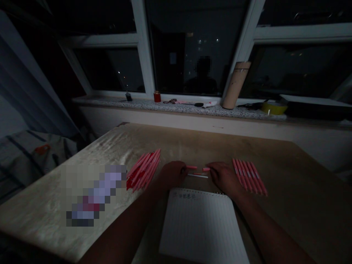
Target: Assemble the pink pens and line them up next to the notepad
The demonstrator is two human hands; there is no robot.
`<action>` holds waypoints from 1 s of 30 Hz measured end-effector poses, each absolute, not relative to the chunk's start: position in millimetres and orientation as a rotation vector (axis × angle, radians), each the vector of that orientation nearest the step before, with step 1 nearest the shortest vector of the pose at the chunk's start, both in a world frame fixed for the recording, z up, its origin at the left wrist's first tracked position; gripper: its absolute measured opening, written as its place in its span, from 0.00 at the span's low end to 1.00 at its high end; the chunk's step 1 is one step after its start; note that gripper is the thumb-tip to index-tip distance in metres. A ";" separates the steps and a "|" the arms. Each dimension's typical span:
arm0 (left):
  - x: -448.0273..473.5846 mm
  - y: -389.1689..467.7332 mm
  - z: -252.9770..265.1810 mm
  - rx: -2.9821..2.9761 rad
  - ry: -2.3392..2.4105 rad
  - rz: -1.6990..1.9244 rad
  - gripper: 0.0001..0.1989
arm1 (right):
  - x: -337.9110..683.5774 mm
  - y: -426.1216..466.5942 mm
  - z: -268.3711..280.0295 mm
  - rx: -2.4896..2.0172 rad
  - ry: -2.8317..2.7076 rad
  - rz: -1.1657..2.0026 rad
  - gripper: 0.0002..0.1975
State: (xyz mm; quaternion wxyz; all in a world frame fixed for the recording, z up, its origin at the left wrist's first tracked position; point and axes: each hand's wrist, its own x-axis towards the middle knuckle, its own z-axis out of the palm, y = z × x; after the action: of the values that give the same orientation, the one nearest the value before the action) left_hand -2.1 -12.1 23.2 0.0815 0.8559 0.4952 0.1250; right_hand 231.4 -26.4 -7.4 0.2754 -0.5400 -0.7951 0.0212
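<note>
The left hand is holding a pink pen tube, the right hand a short pink piece; loose-part work seems to be happening, next needing steady aim.

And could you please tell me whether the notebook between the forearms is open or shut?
Open: the notebook lies with a lined page face up, marks showing near its top edge.

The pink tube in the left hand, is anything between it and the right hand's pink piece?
Nothing visible stands between the slim pink tube and short pink piece; a thin white stick lies nearby.
</note>
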 end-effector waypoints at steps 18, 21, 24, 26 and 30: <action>-4.1 -6.2 21.2 2.573 1.412 0.632 0.13 | 235.1 -29.8 -3.5 -1.468 -2.146 0.077 0.11; -10.1 -1.7 17.1 2.499 1.444 0.766 0.12 | 236.8 -27.6 -6.9 -1.458 -2.118 0.127 0.11; -11.4 2.6 8.7 2.376 1.498 0.833 0.14 | 235.4 -27.2 -8.4 -1.424 -2.084 0.183 0.11; -11.3 4.9 2.7 2.306 1.517 0.848 0.17 | 233.7 -28.2 -8.4 -1.394 -2.057 0.239 0.10; -12.2 7.3 -5.0 2.288 1.427 0.837 0.21 | 232.9 -28.6 -10.2 -1.359 -1.805 0.495 0.11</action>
State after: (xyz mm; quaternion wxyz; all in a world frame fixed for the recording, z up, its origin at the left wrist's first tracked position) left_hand -12.2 7.3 -5.0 0.1587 0.8001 0.4989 0.2928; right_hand 232.9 -28.6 -10.2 0.4026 -0.5377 -0.7144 0.1960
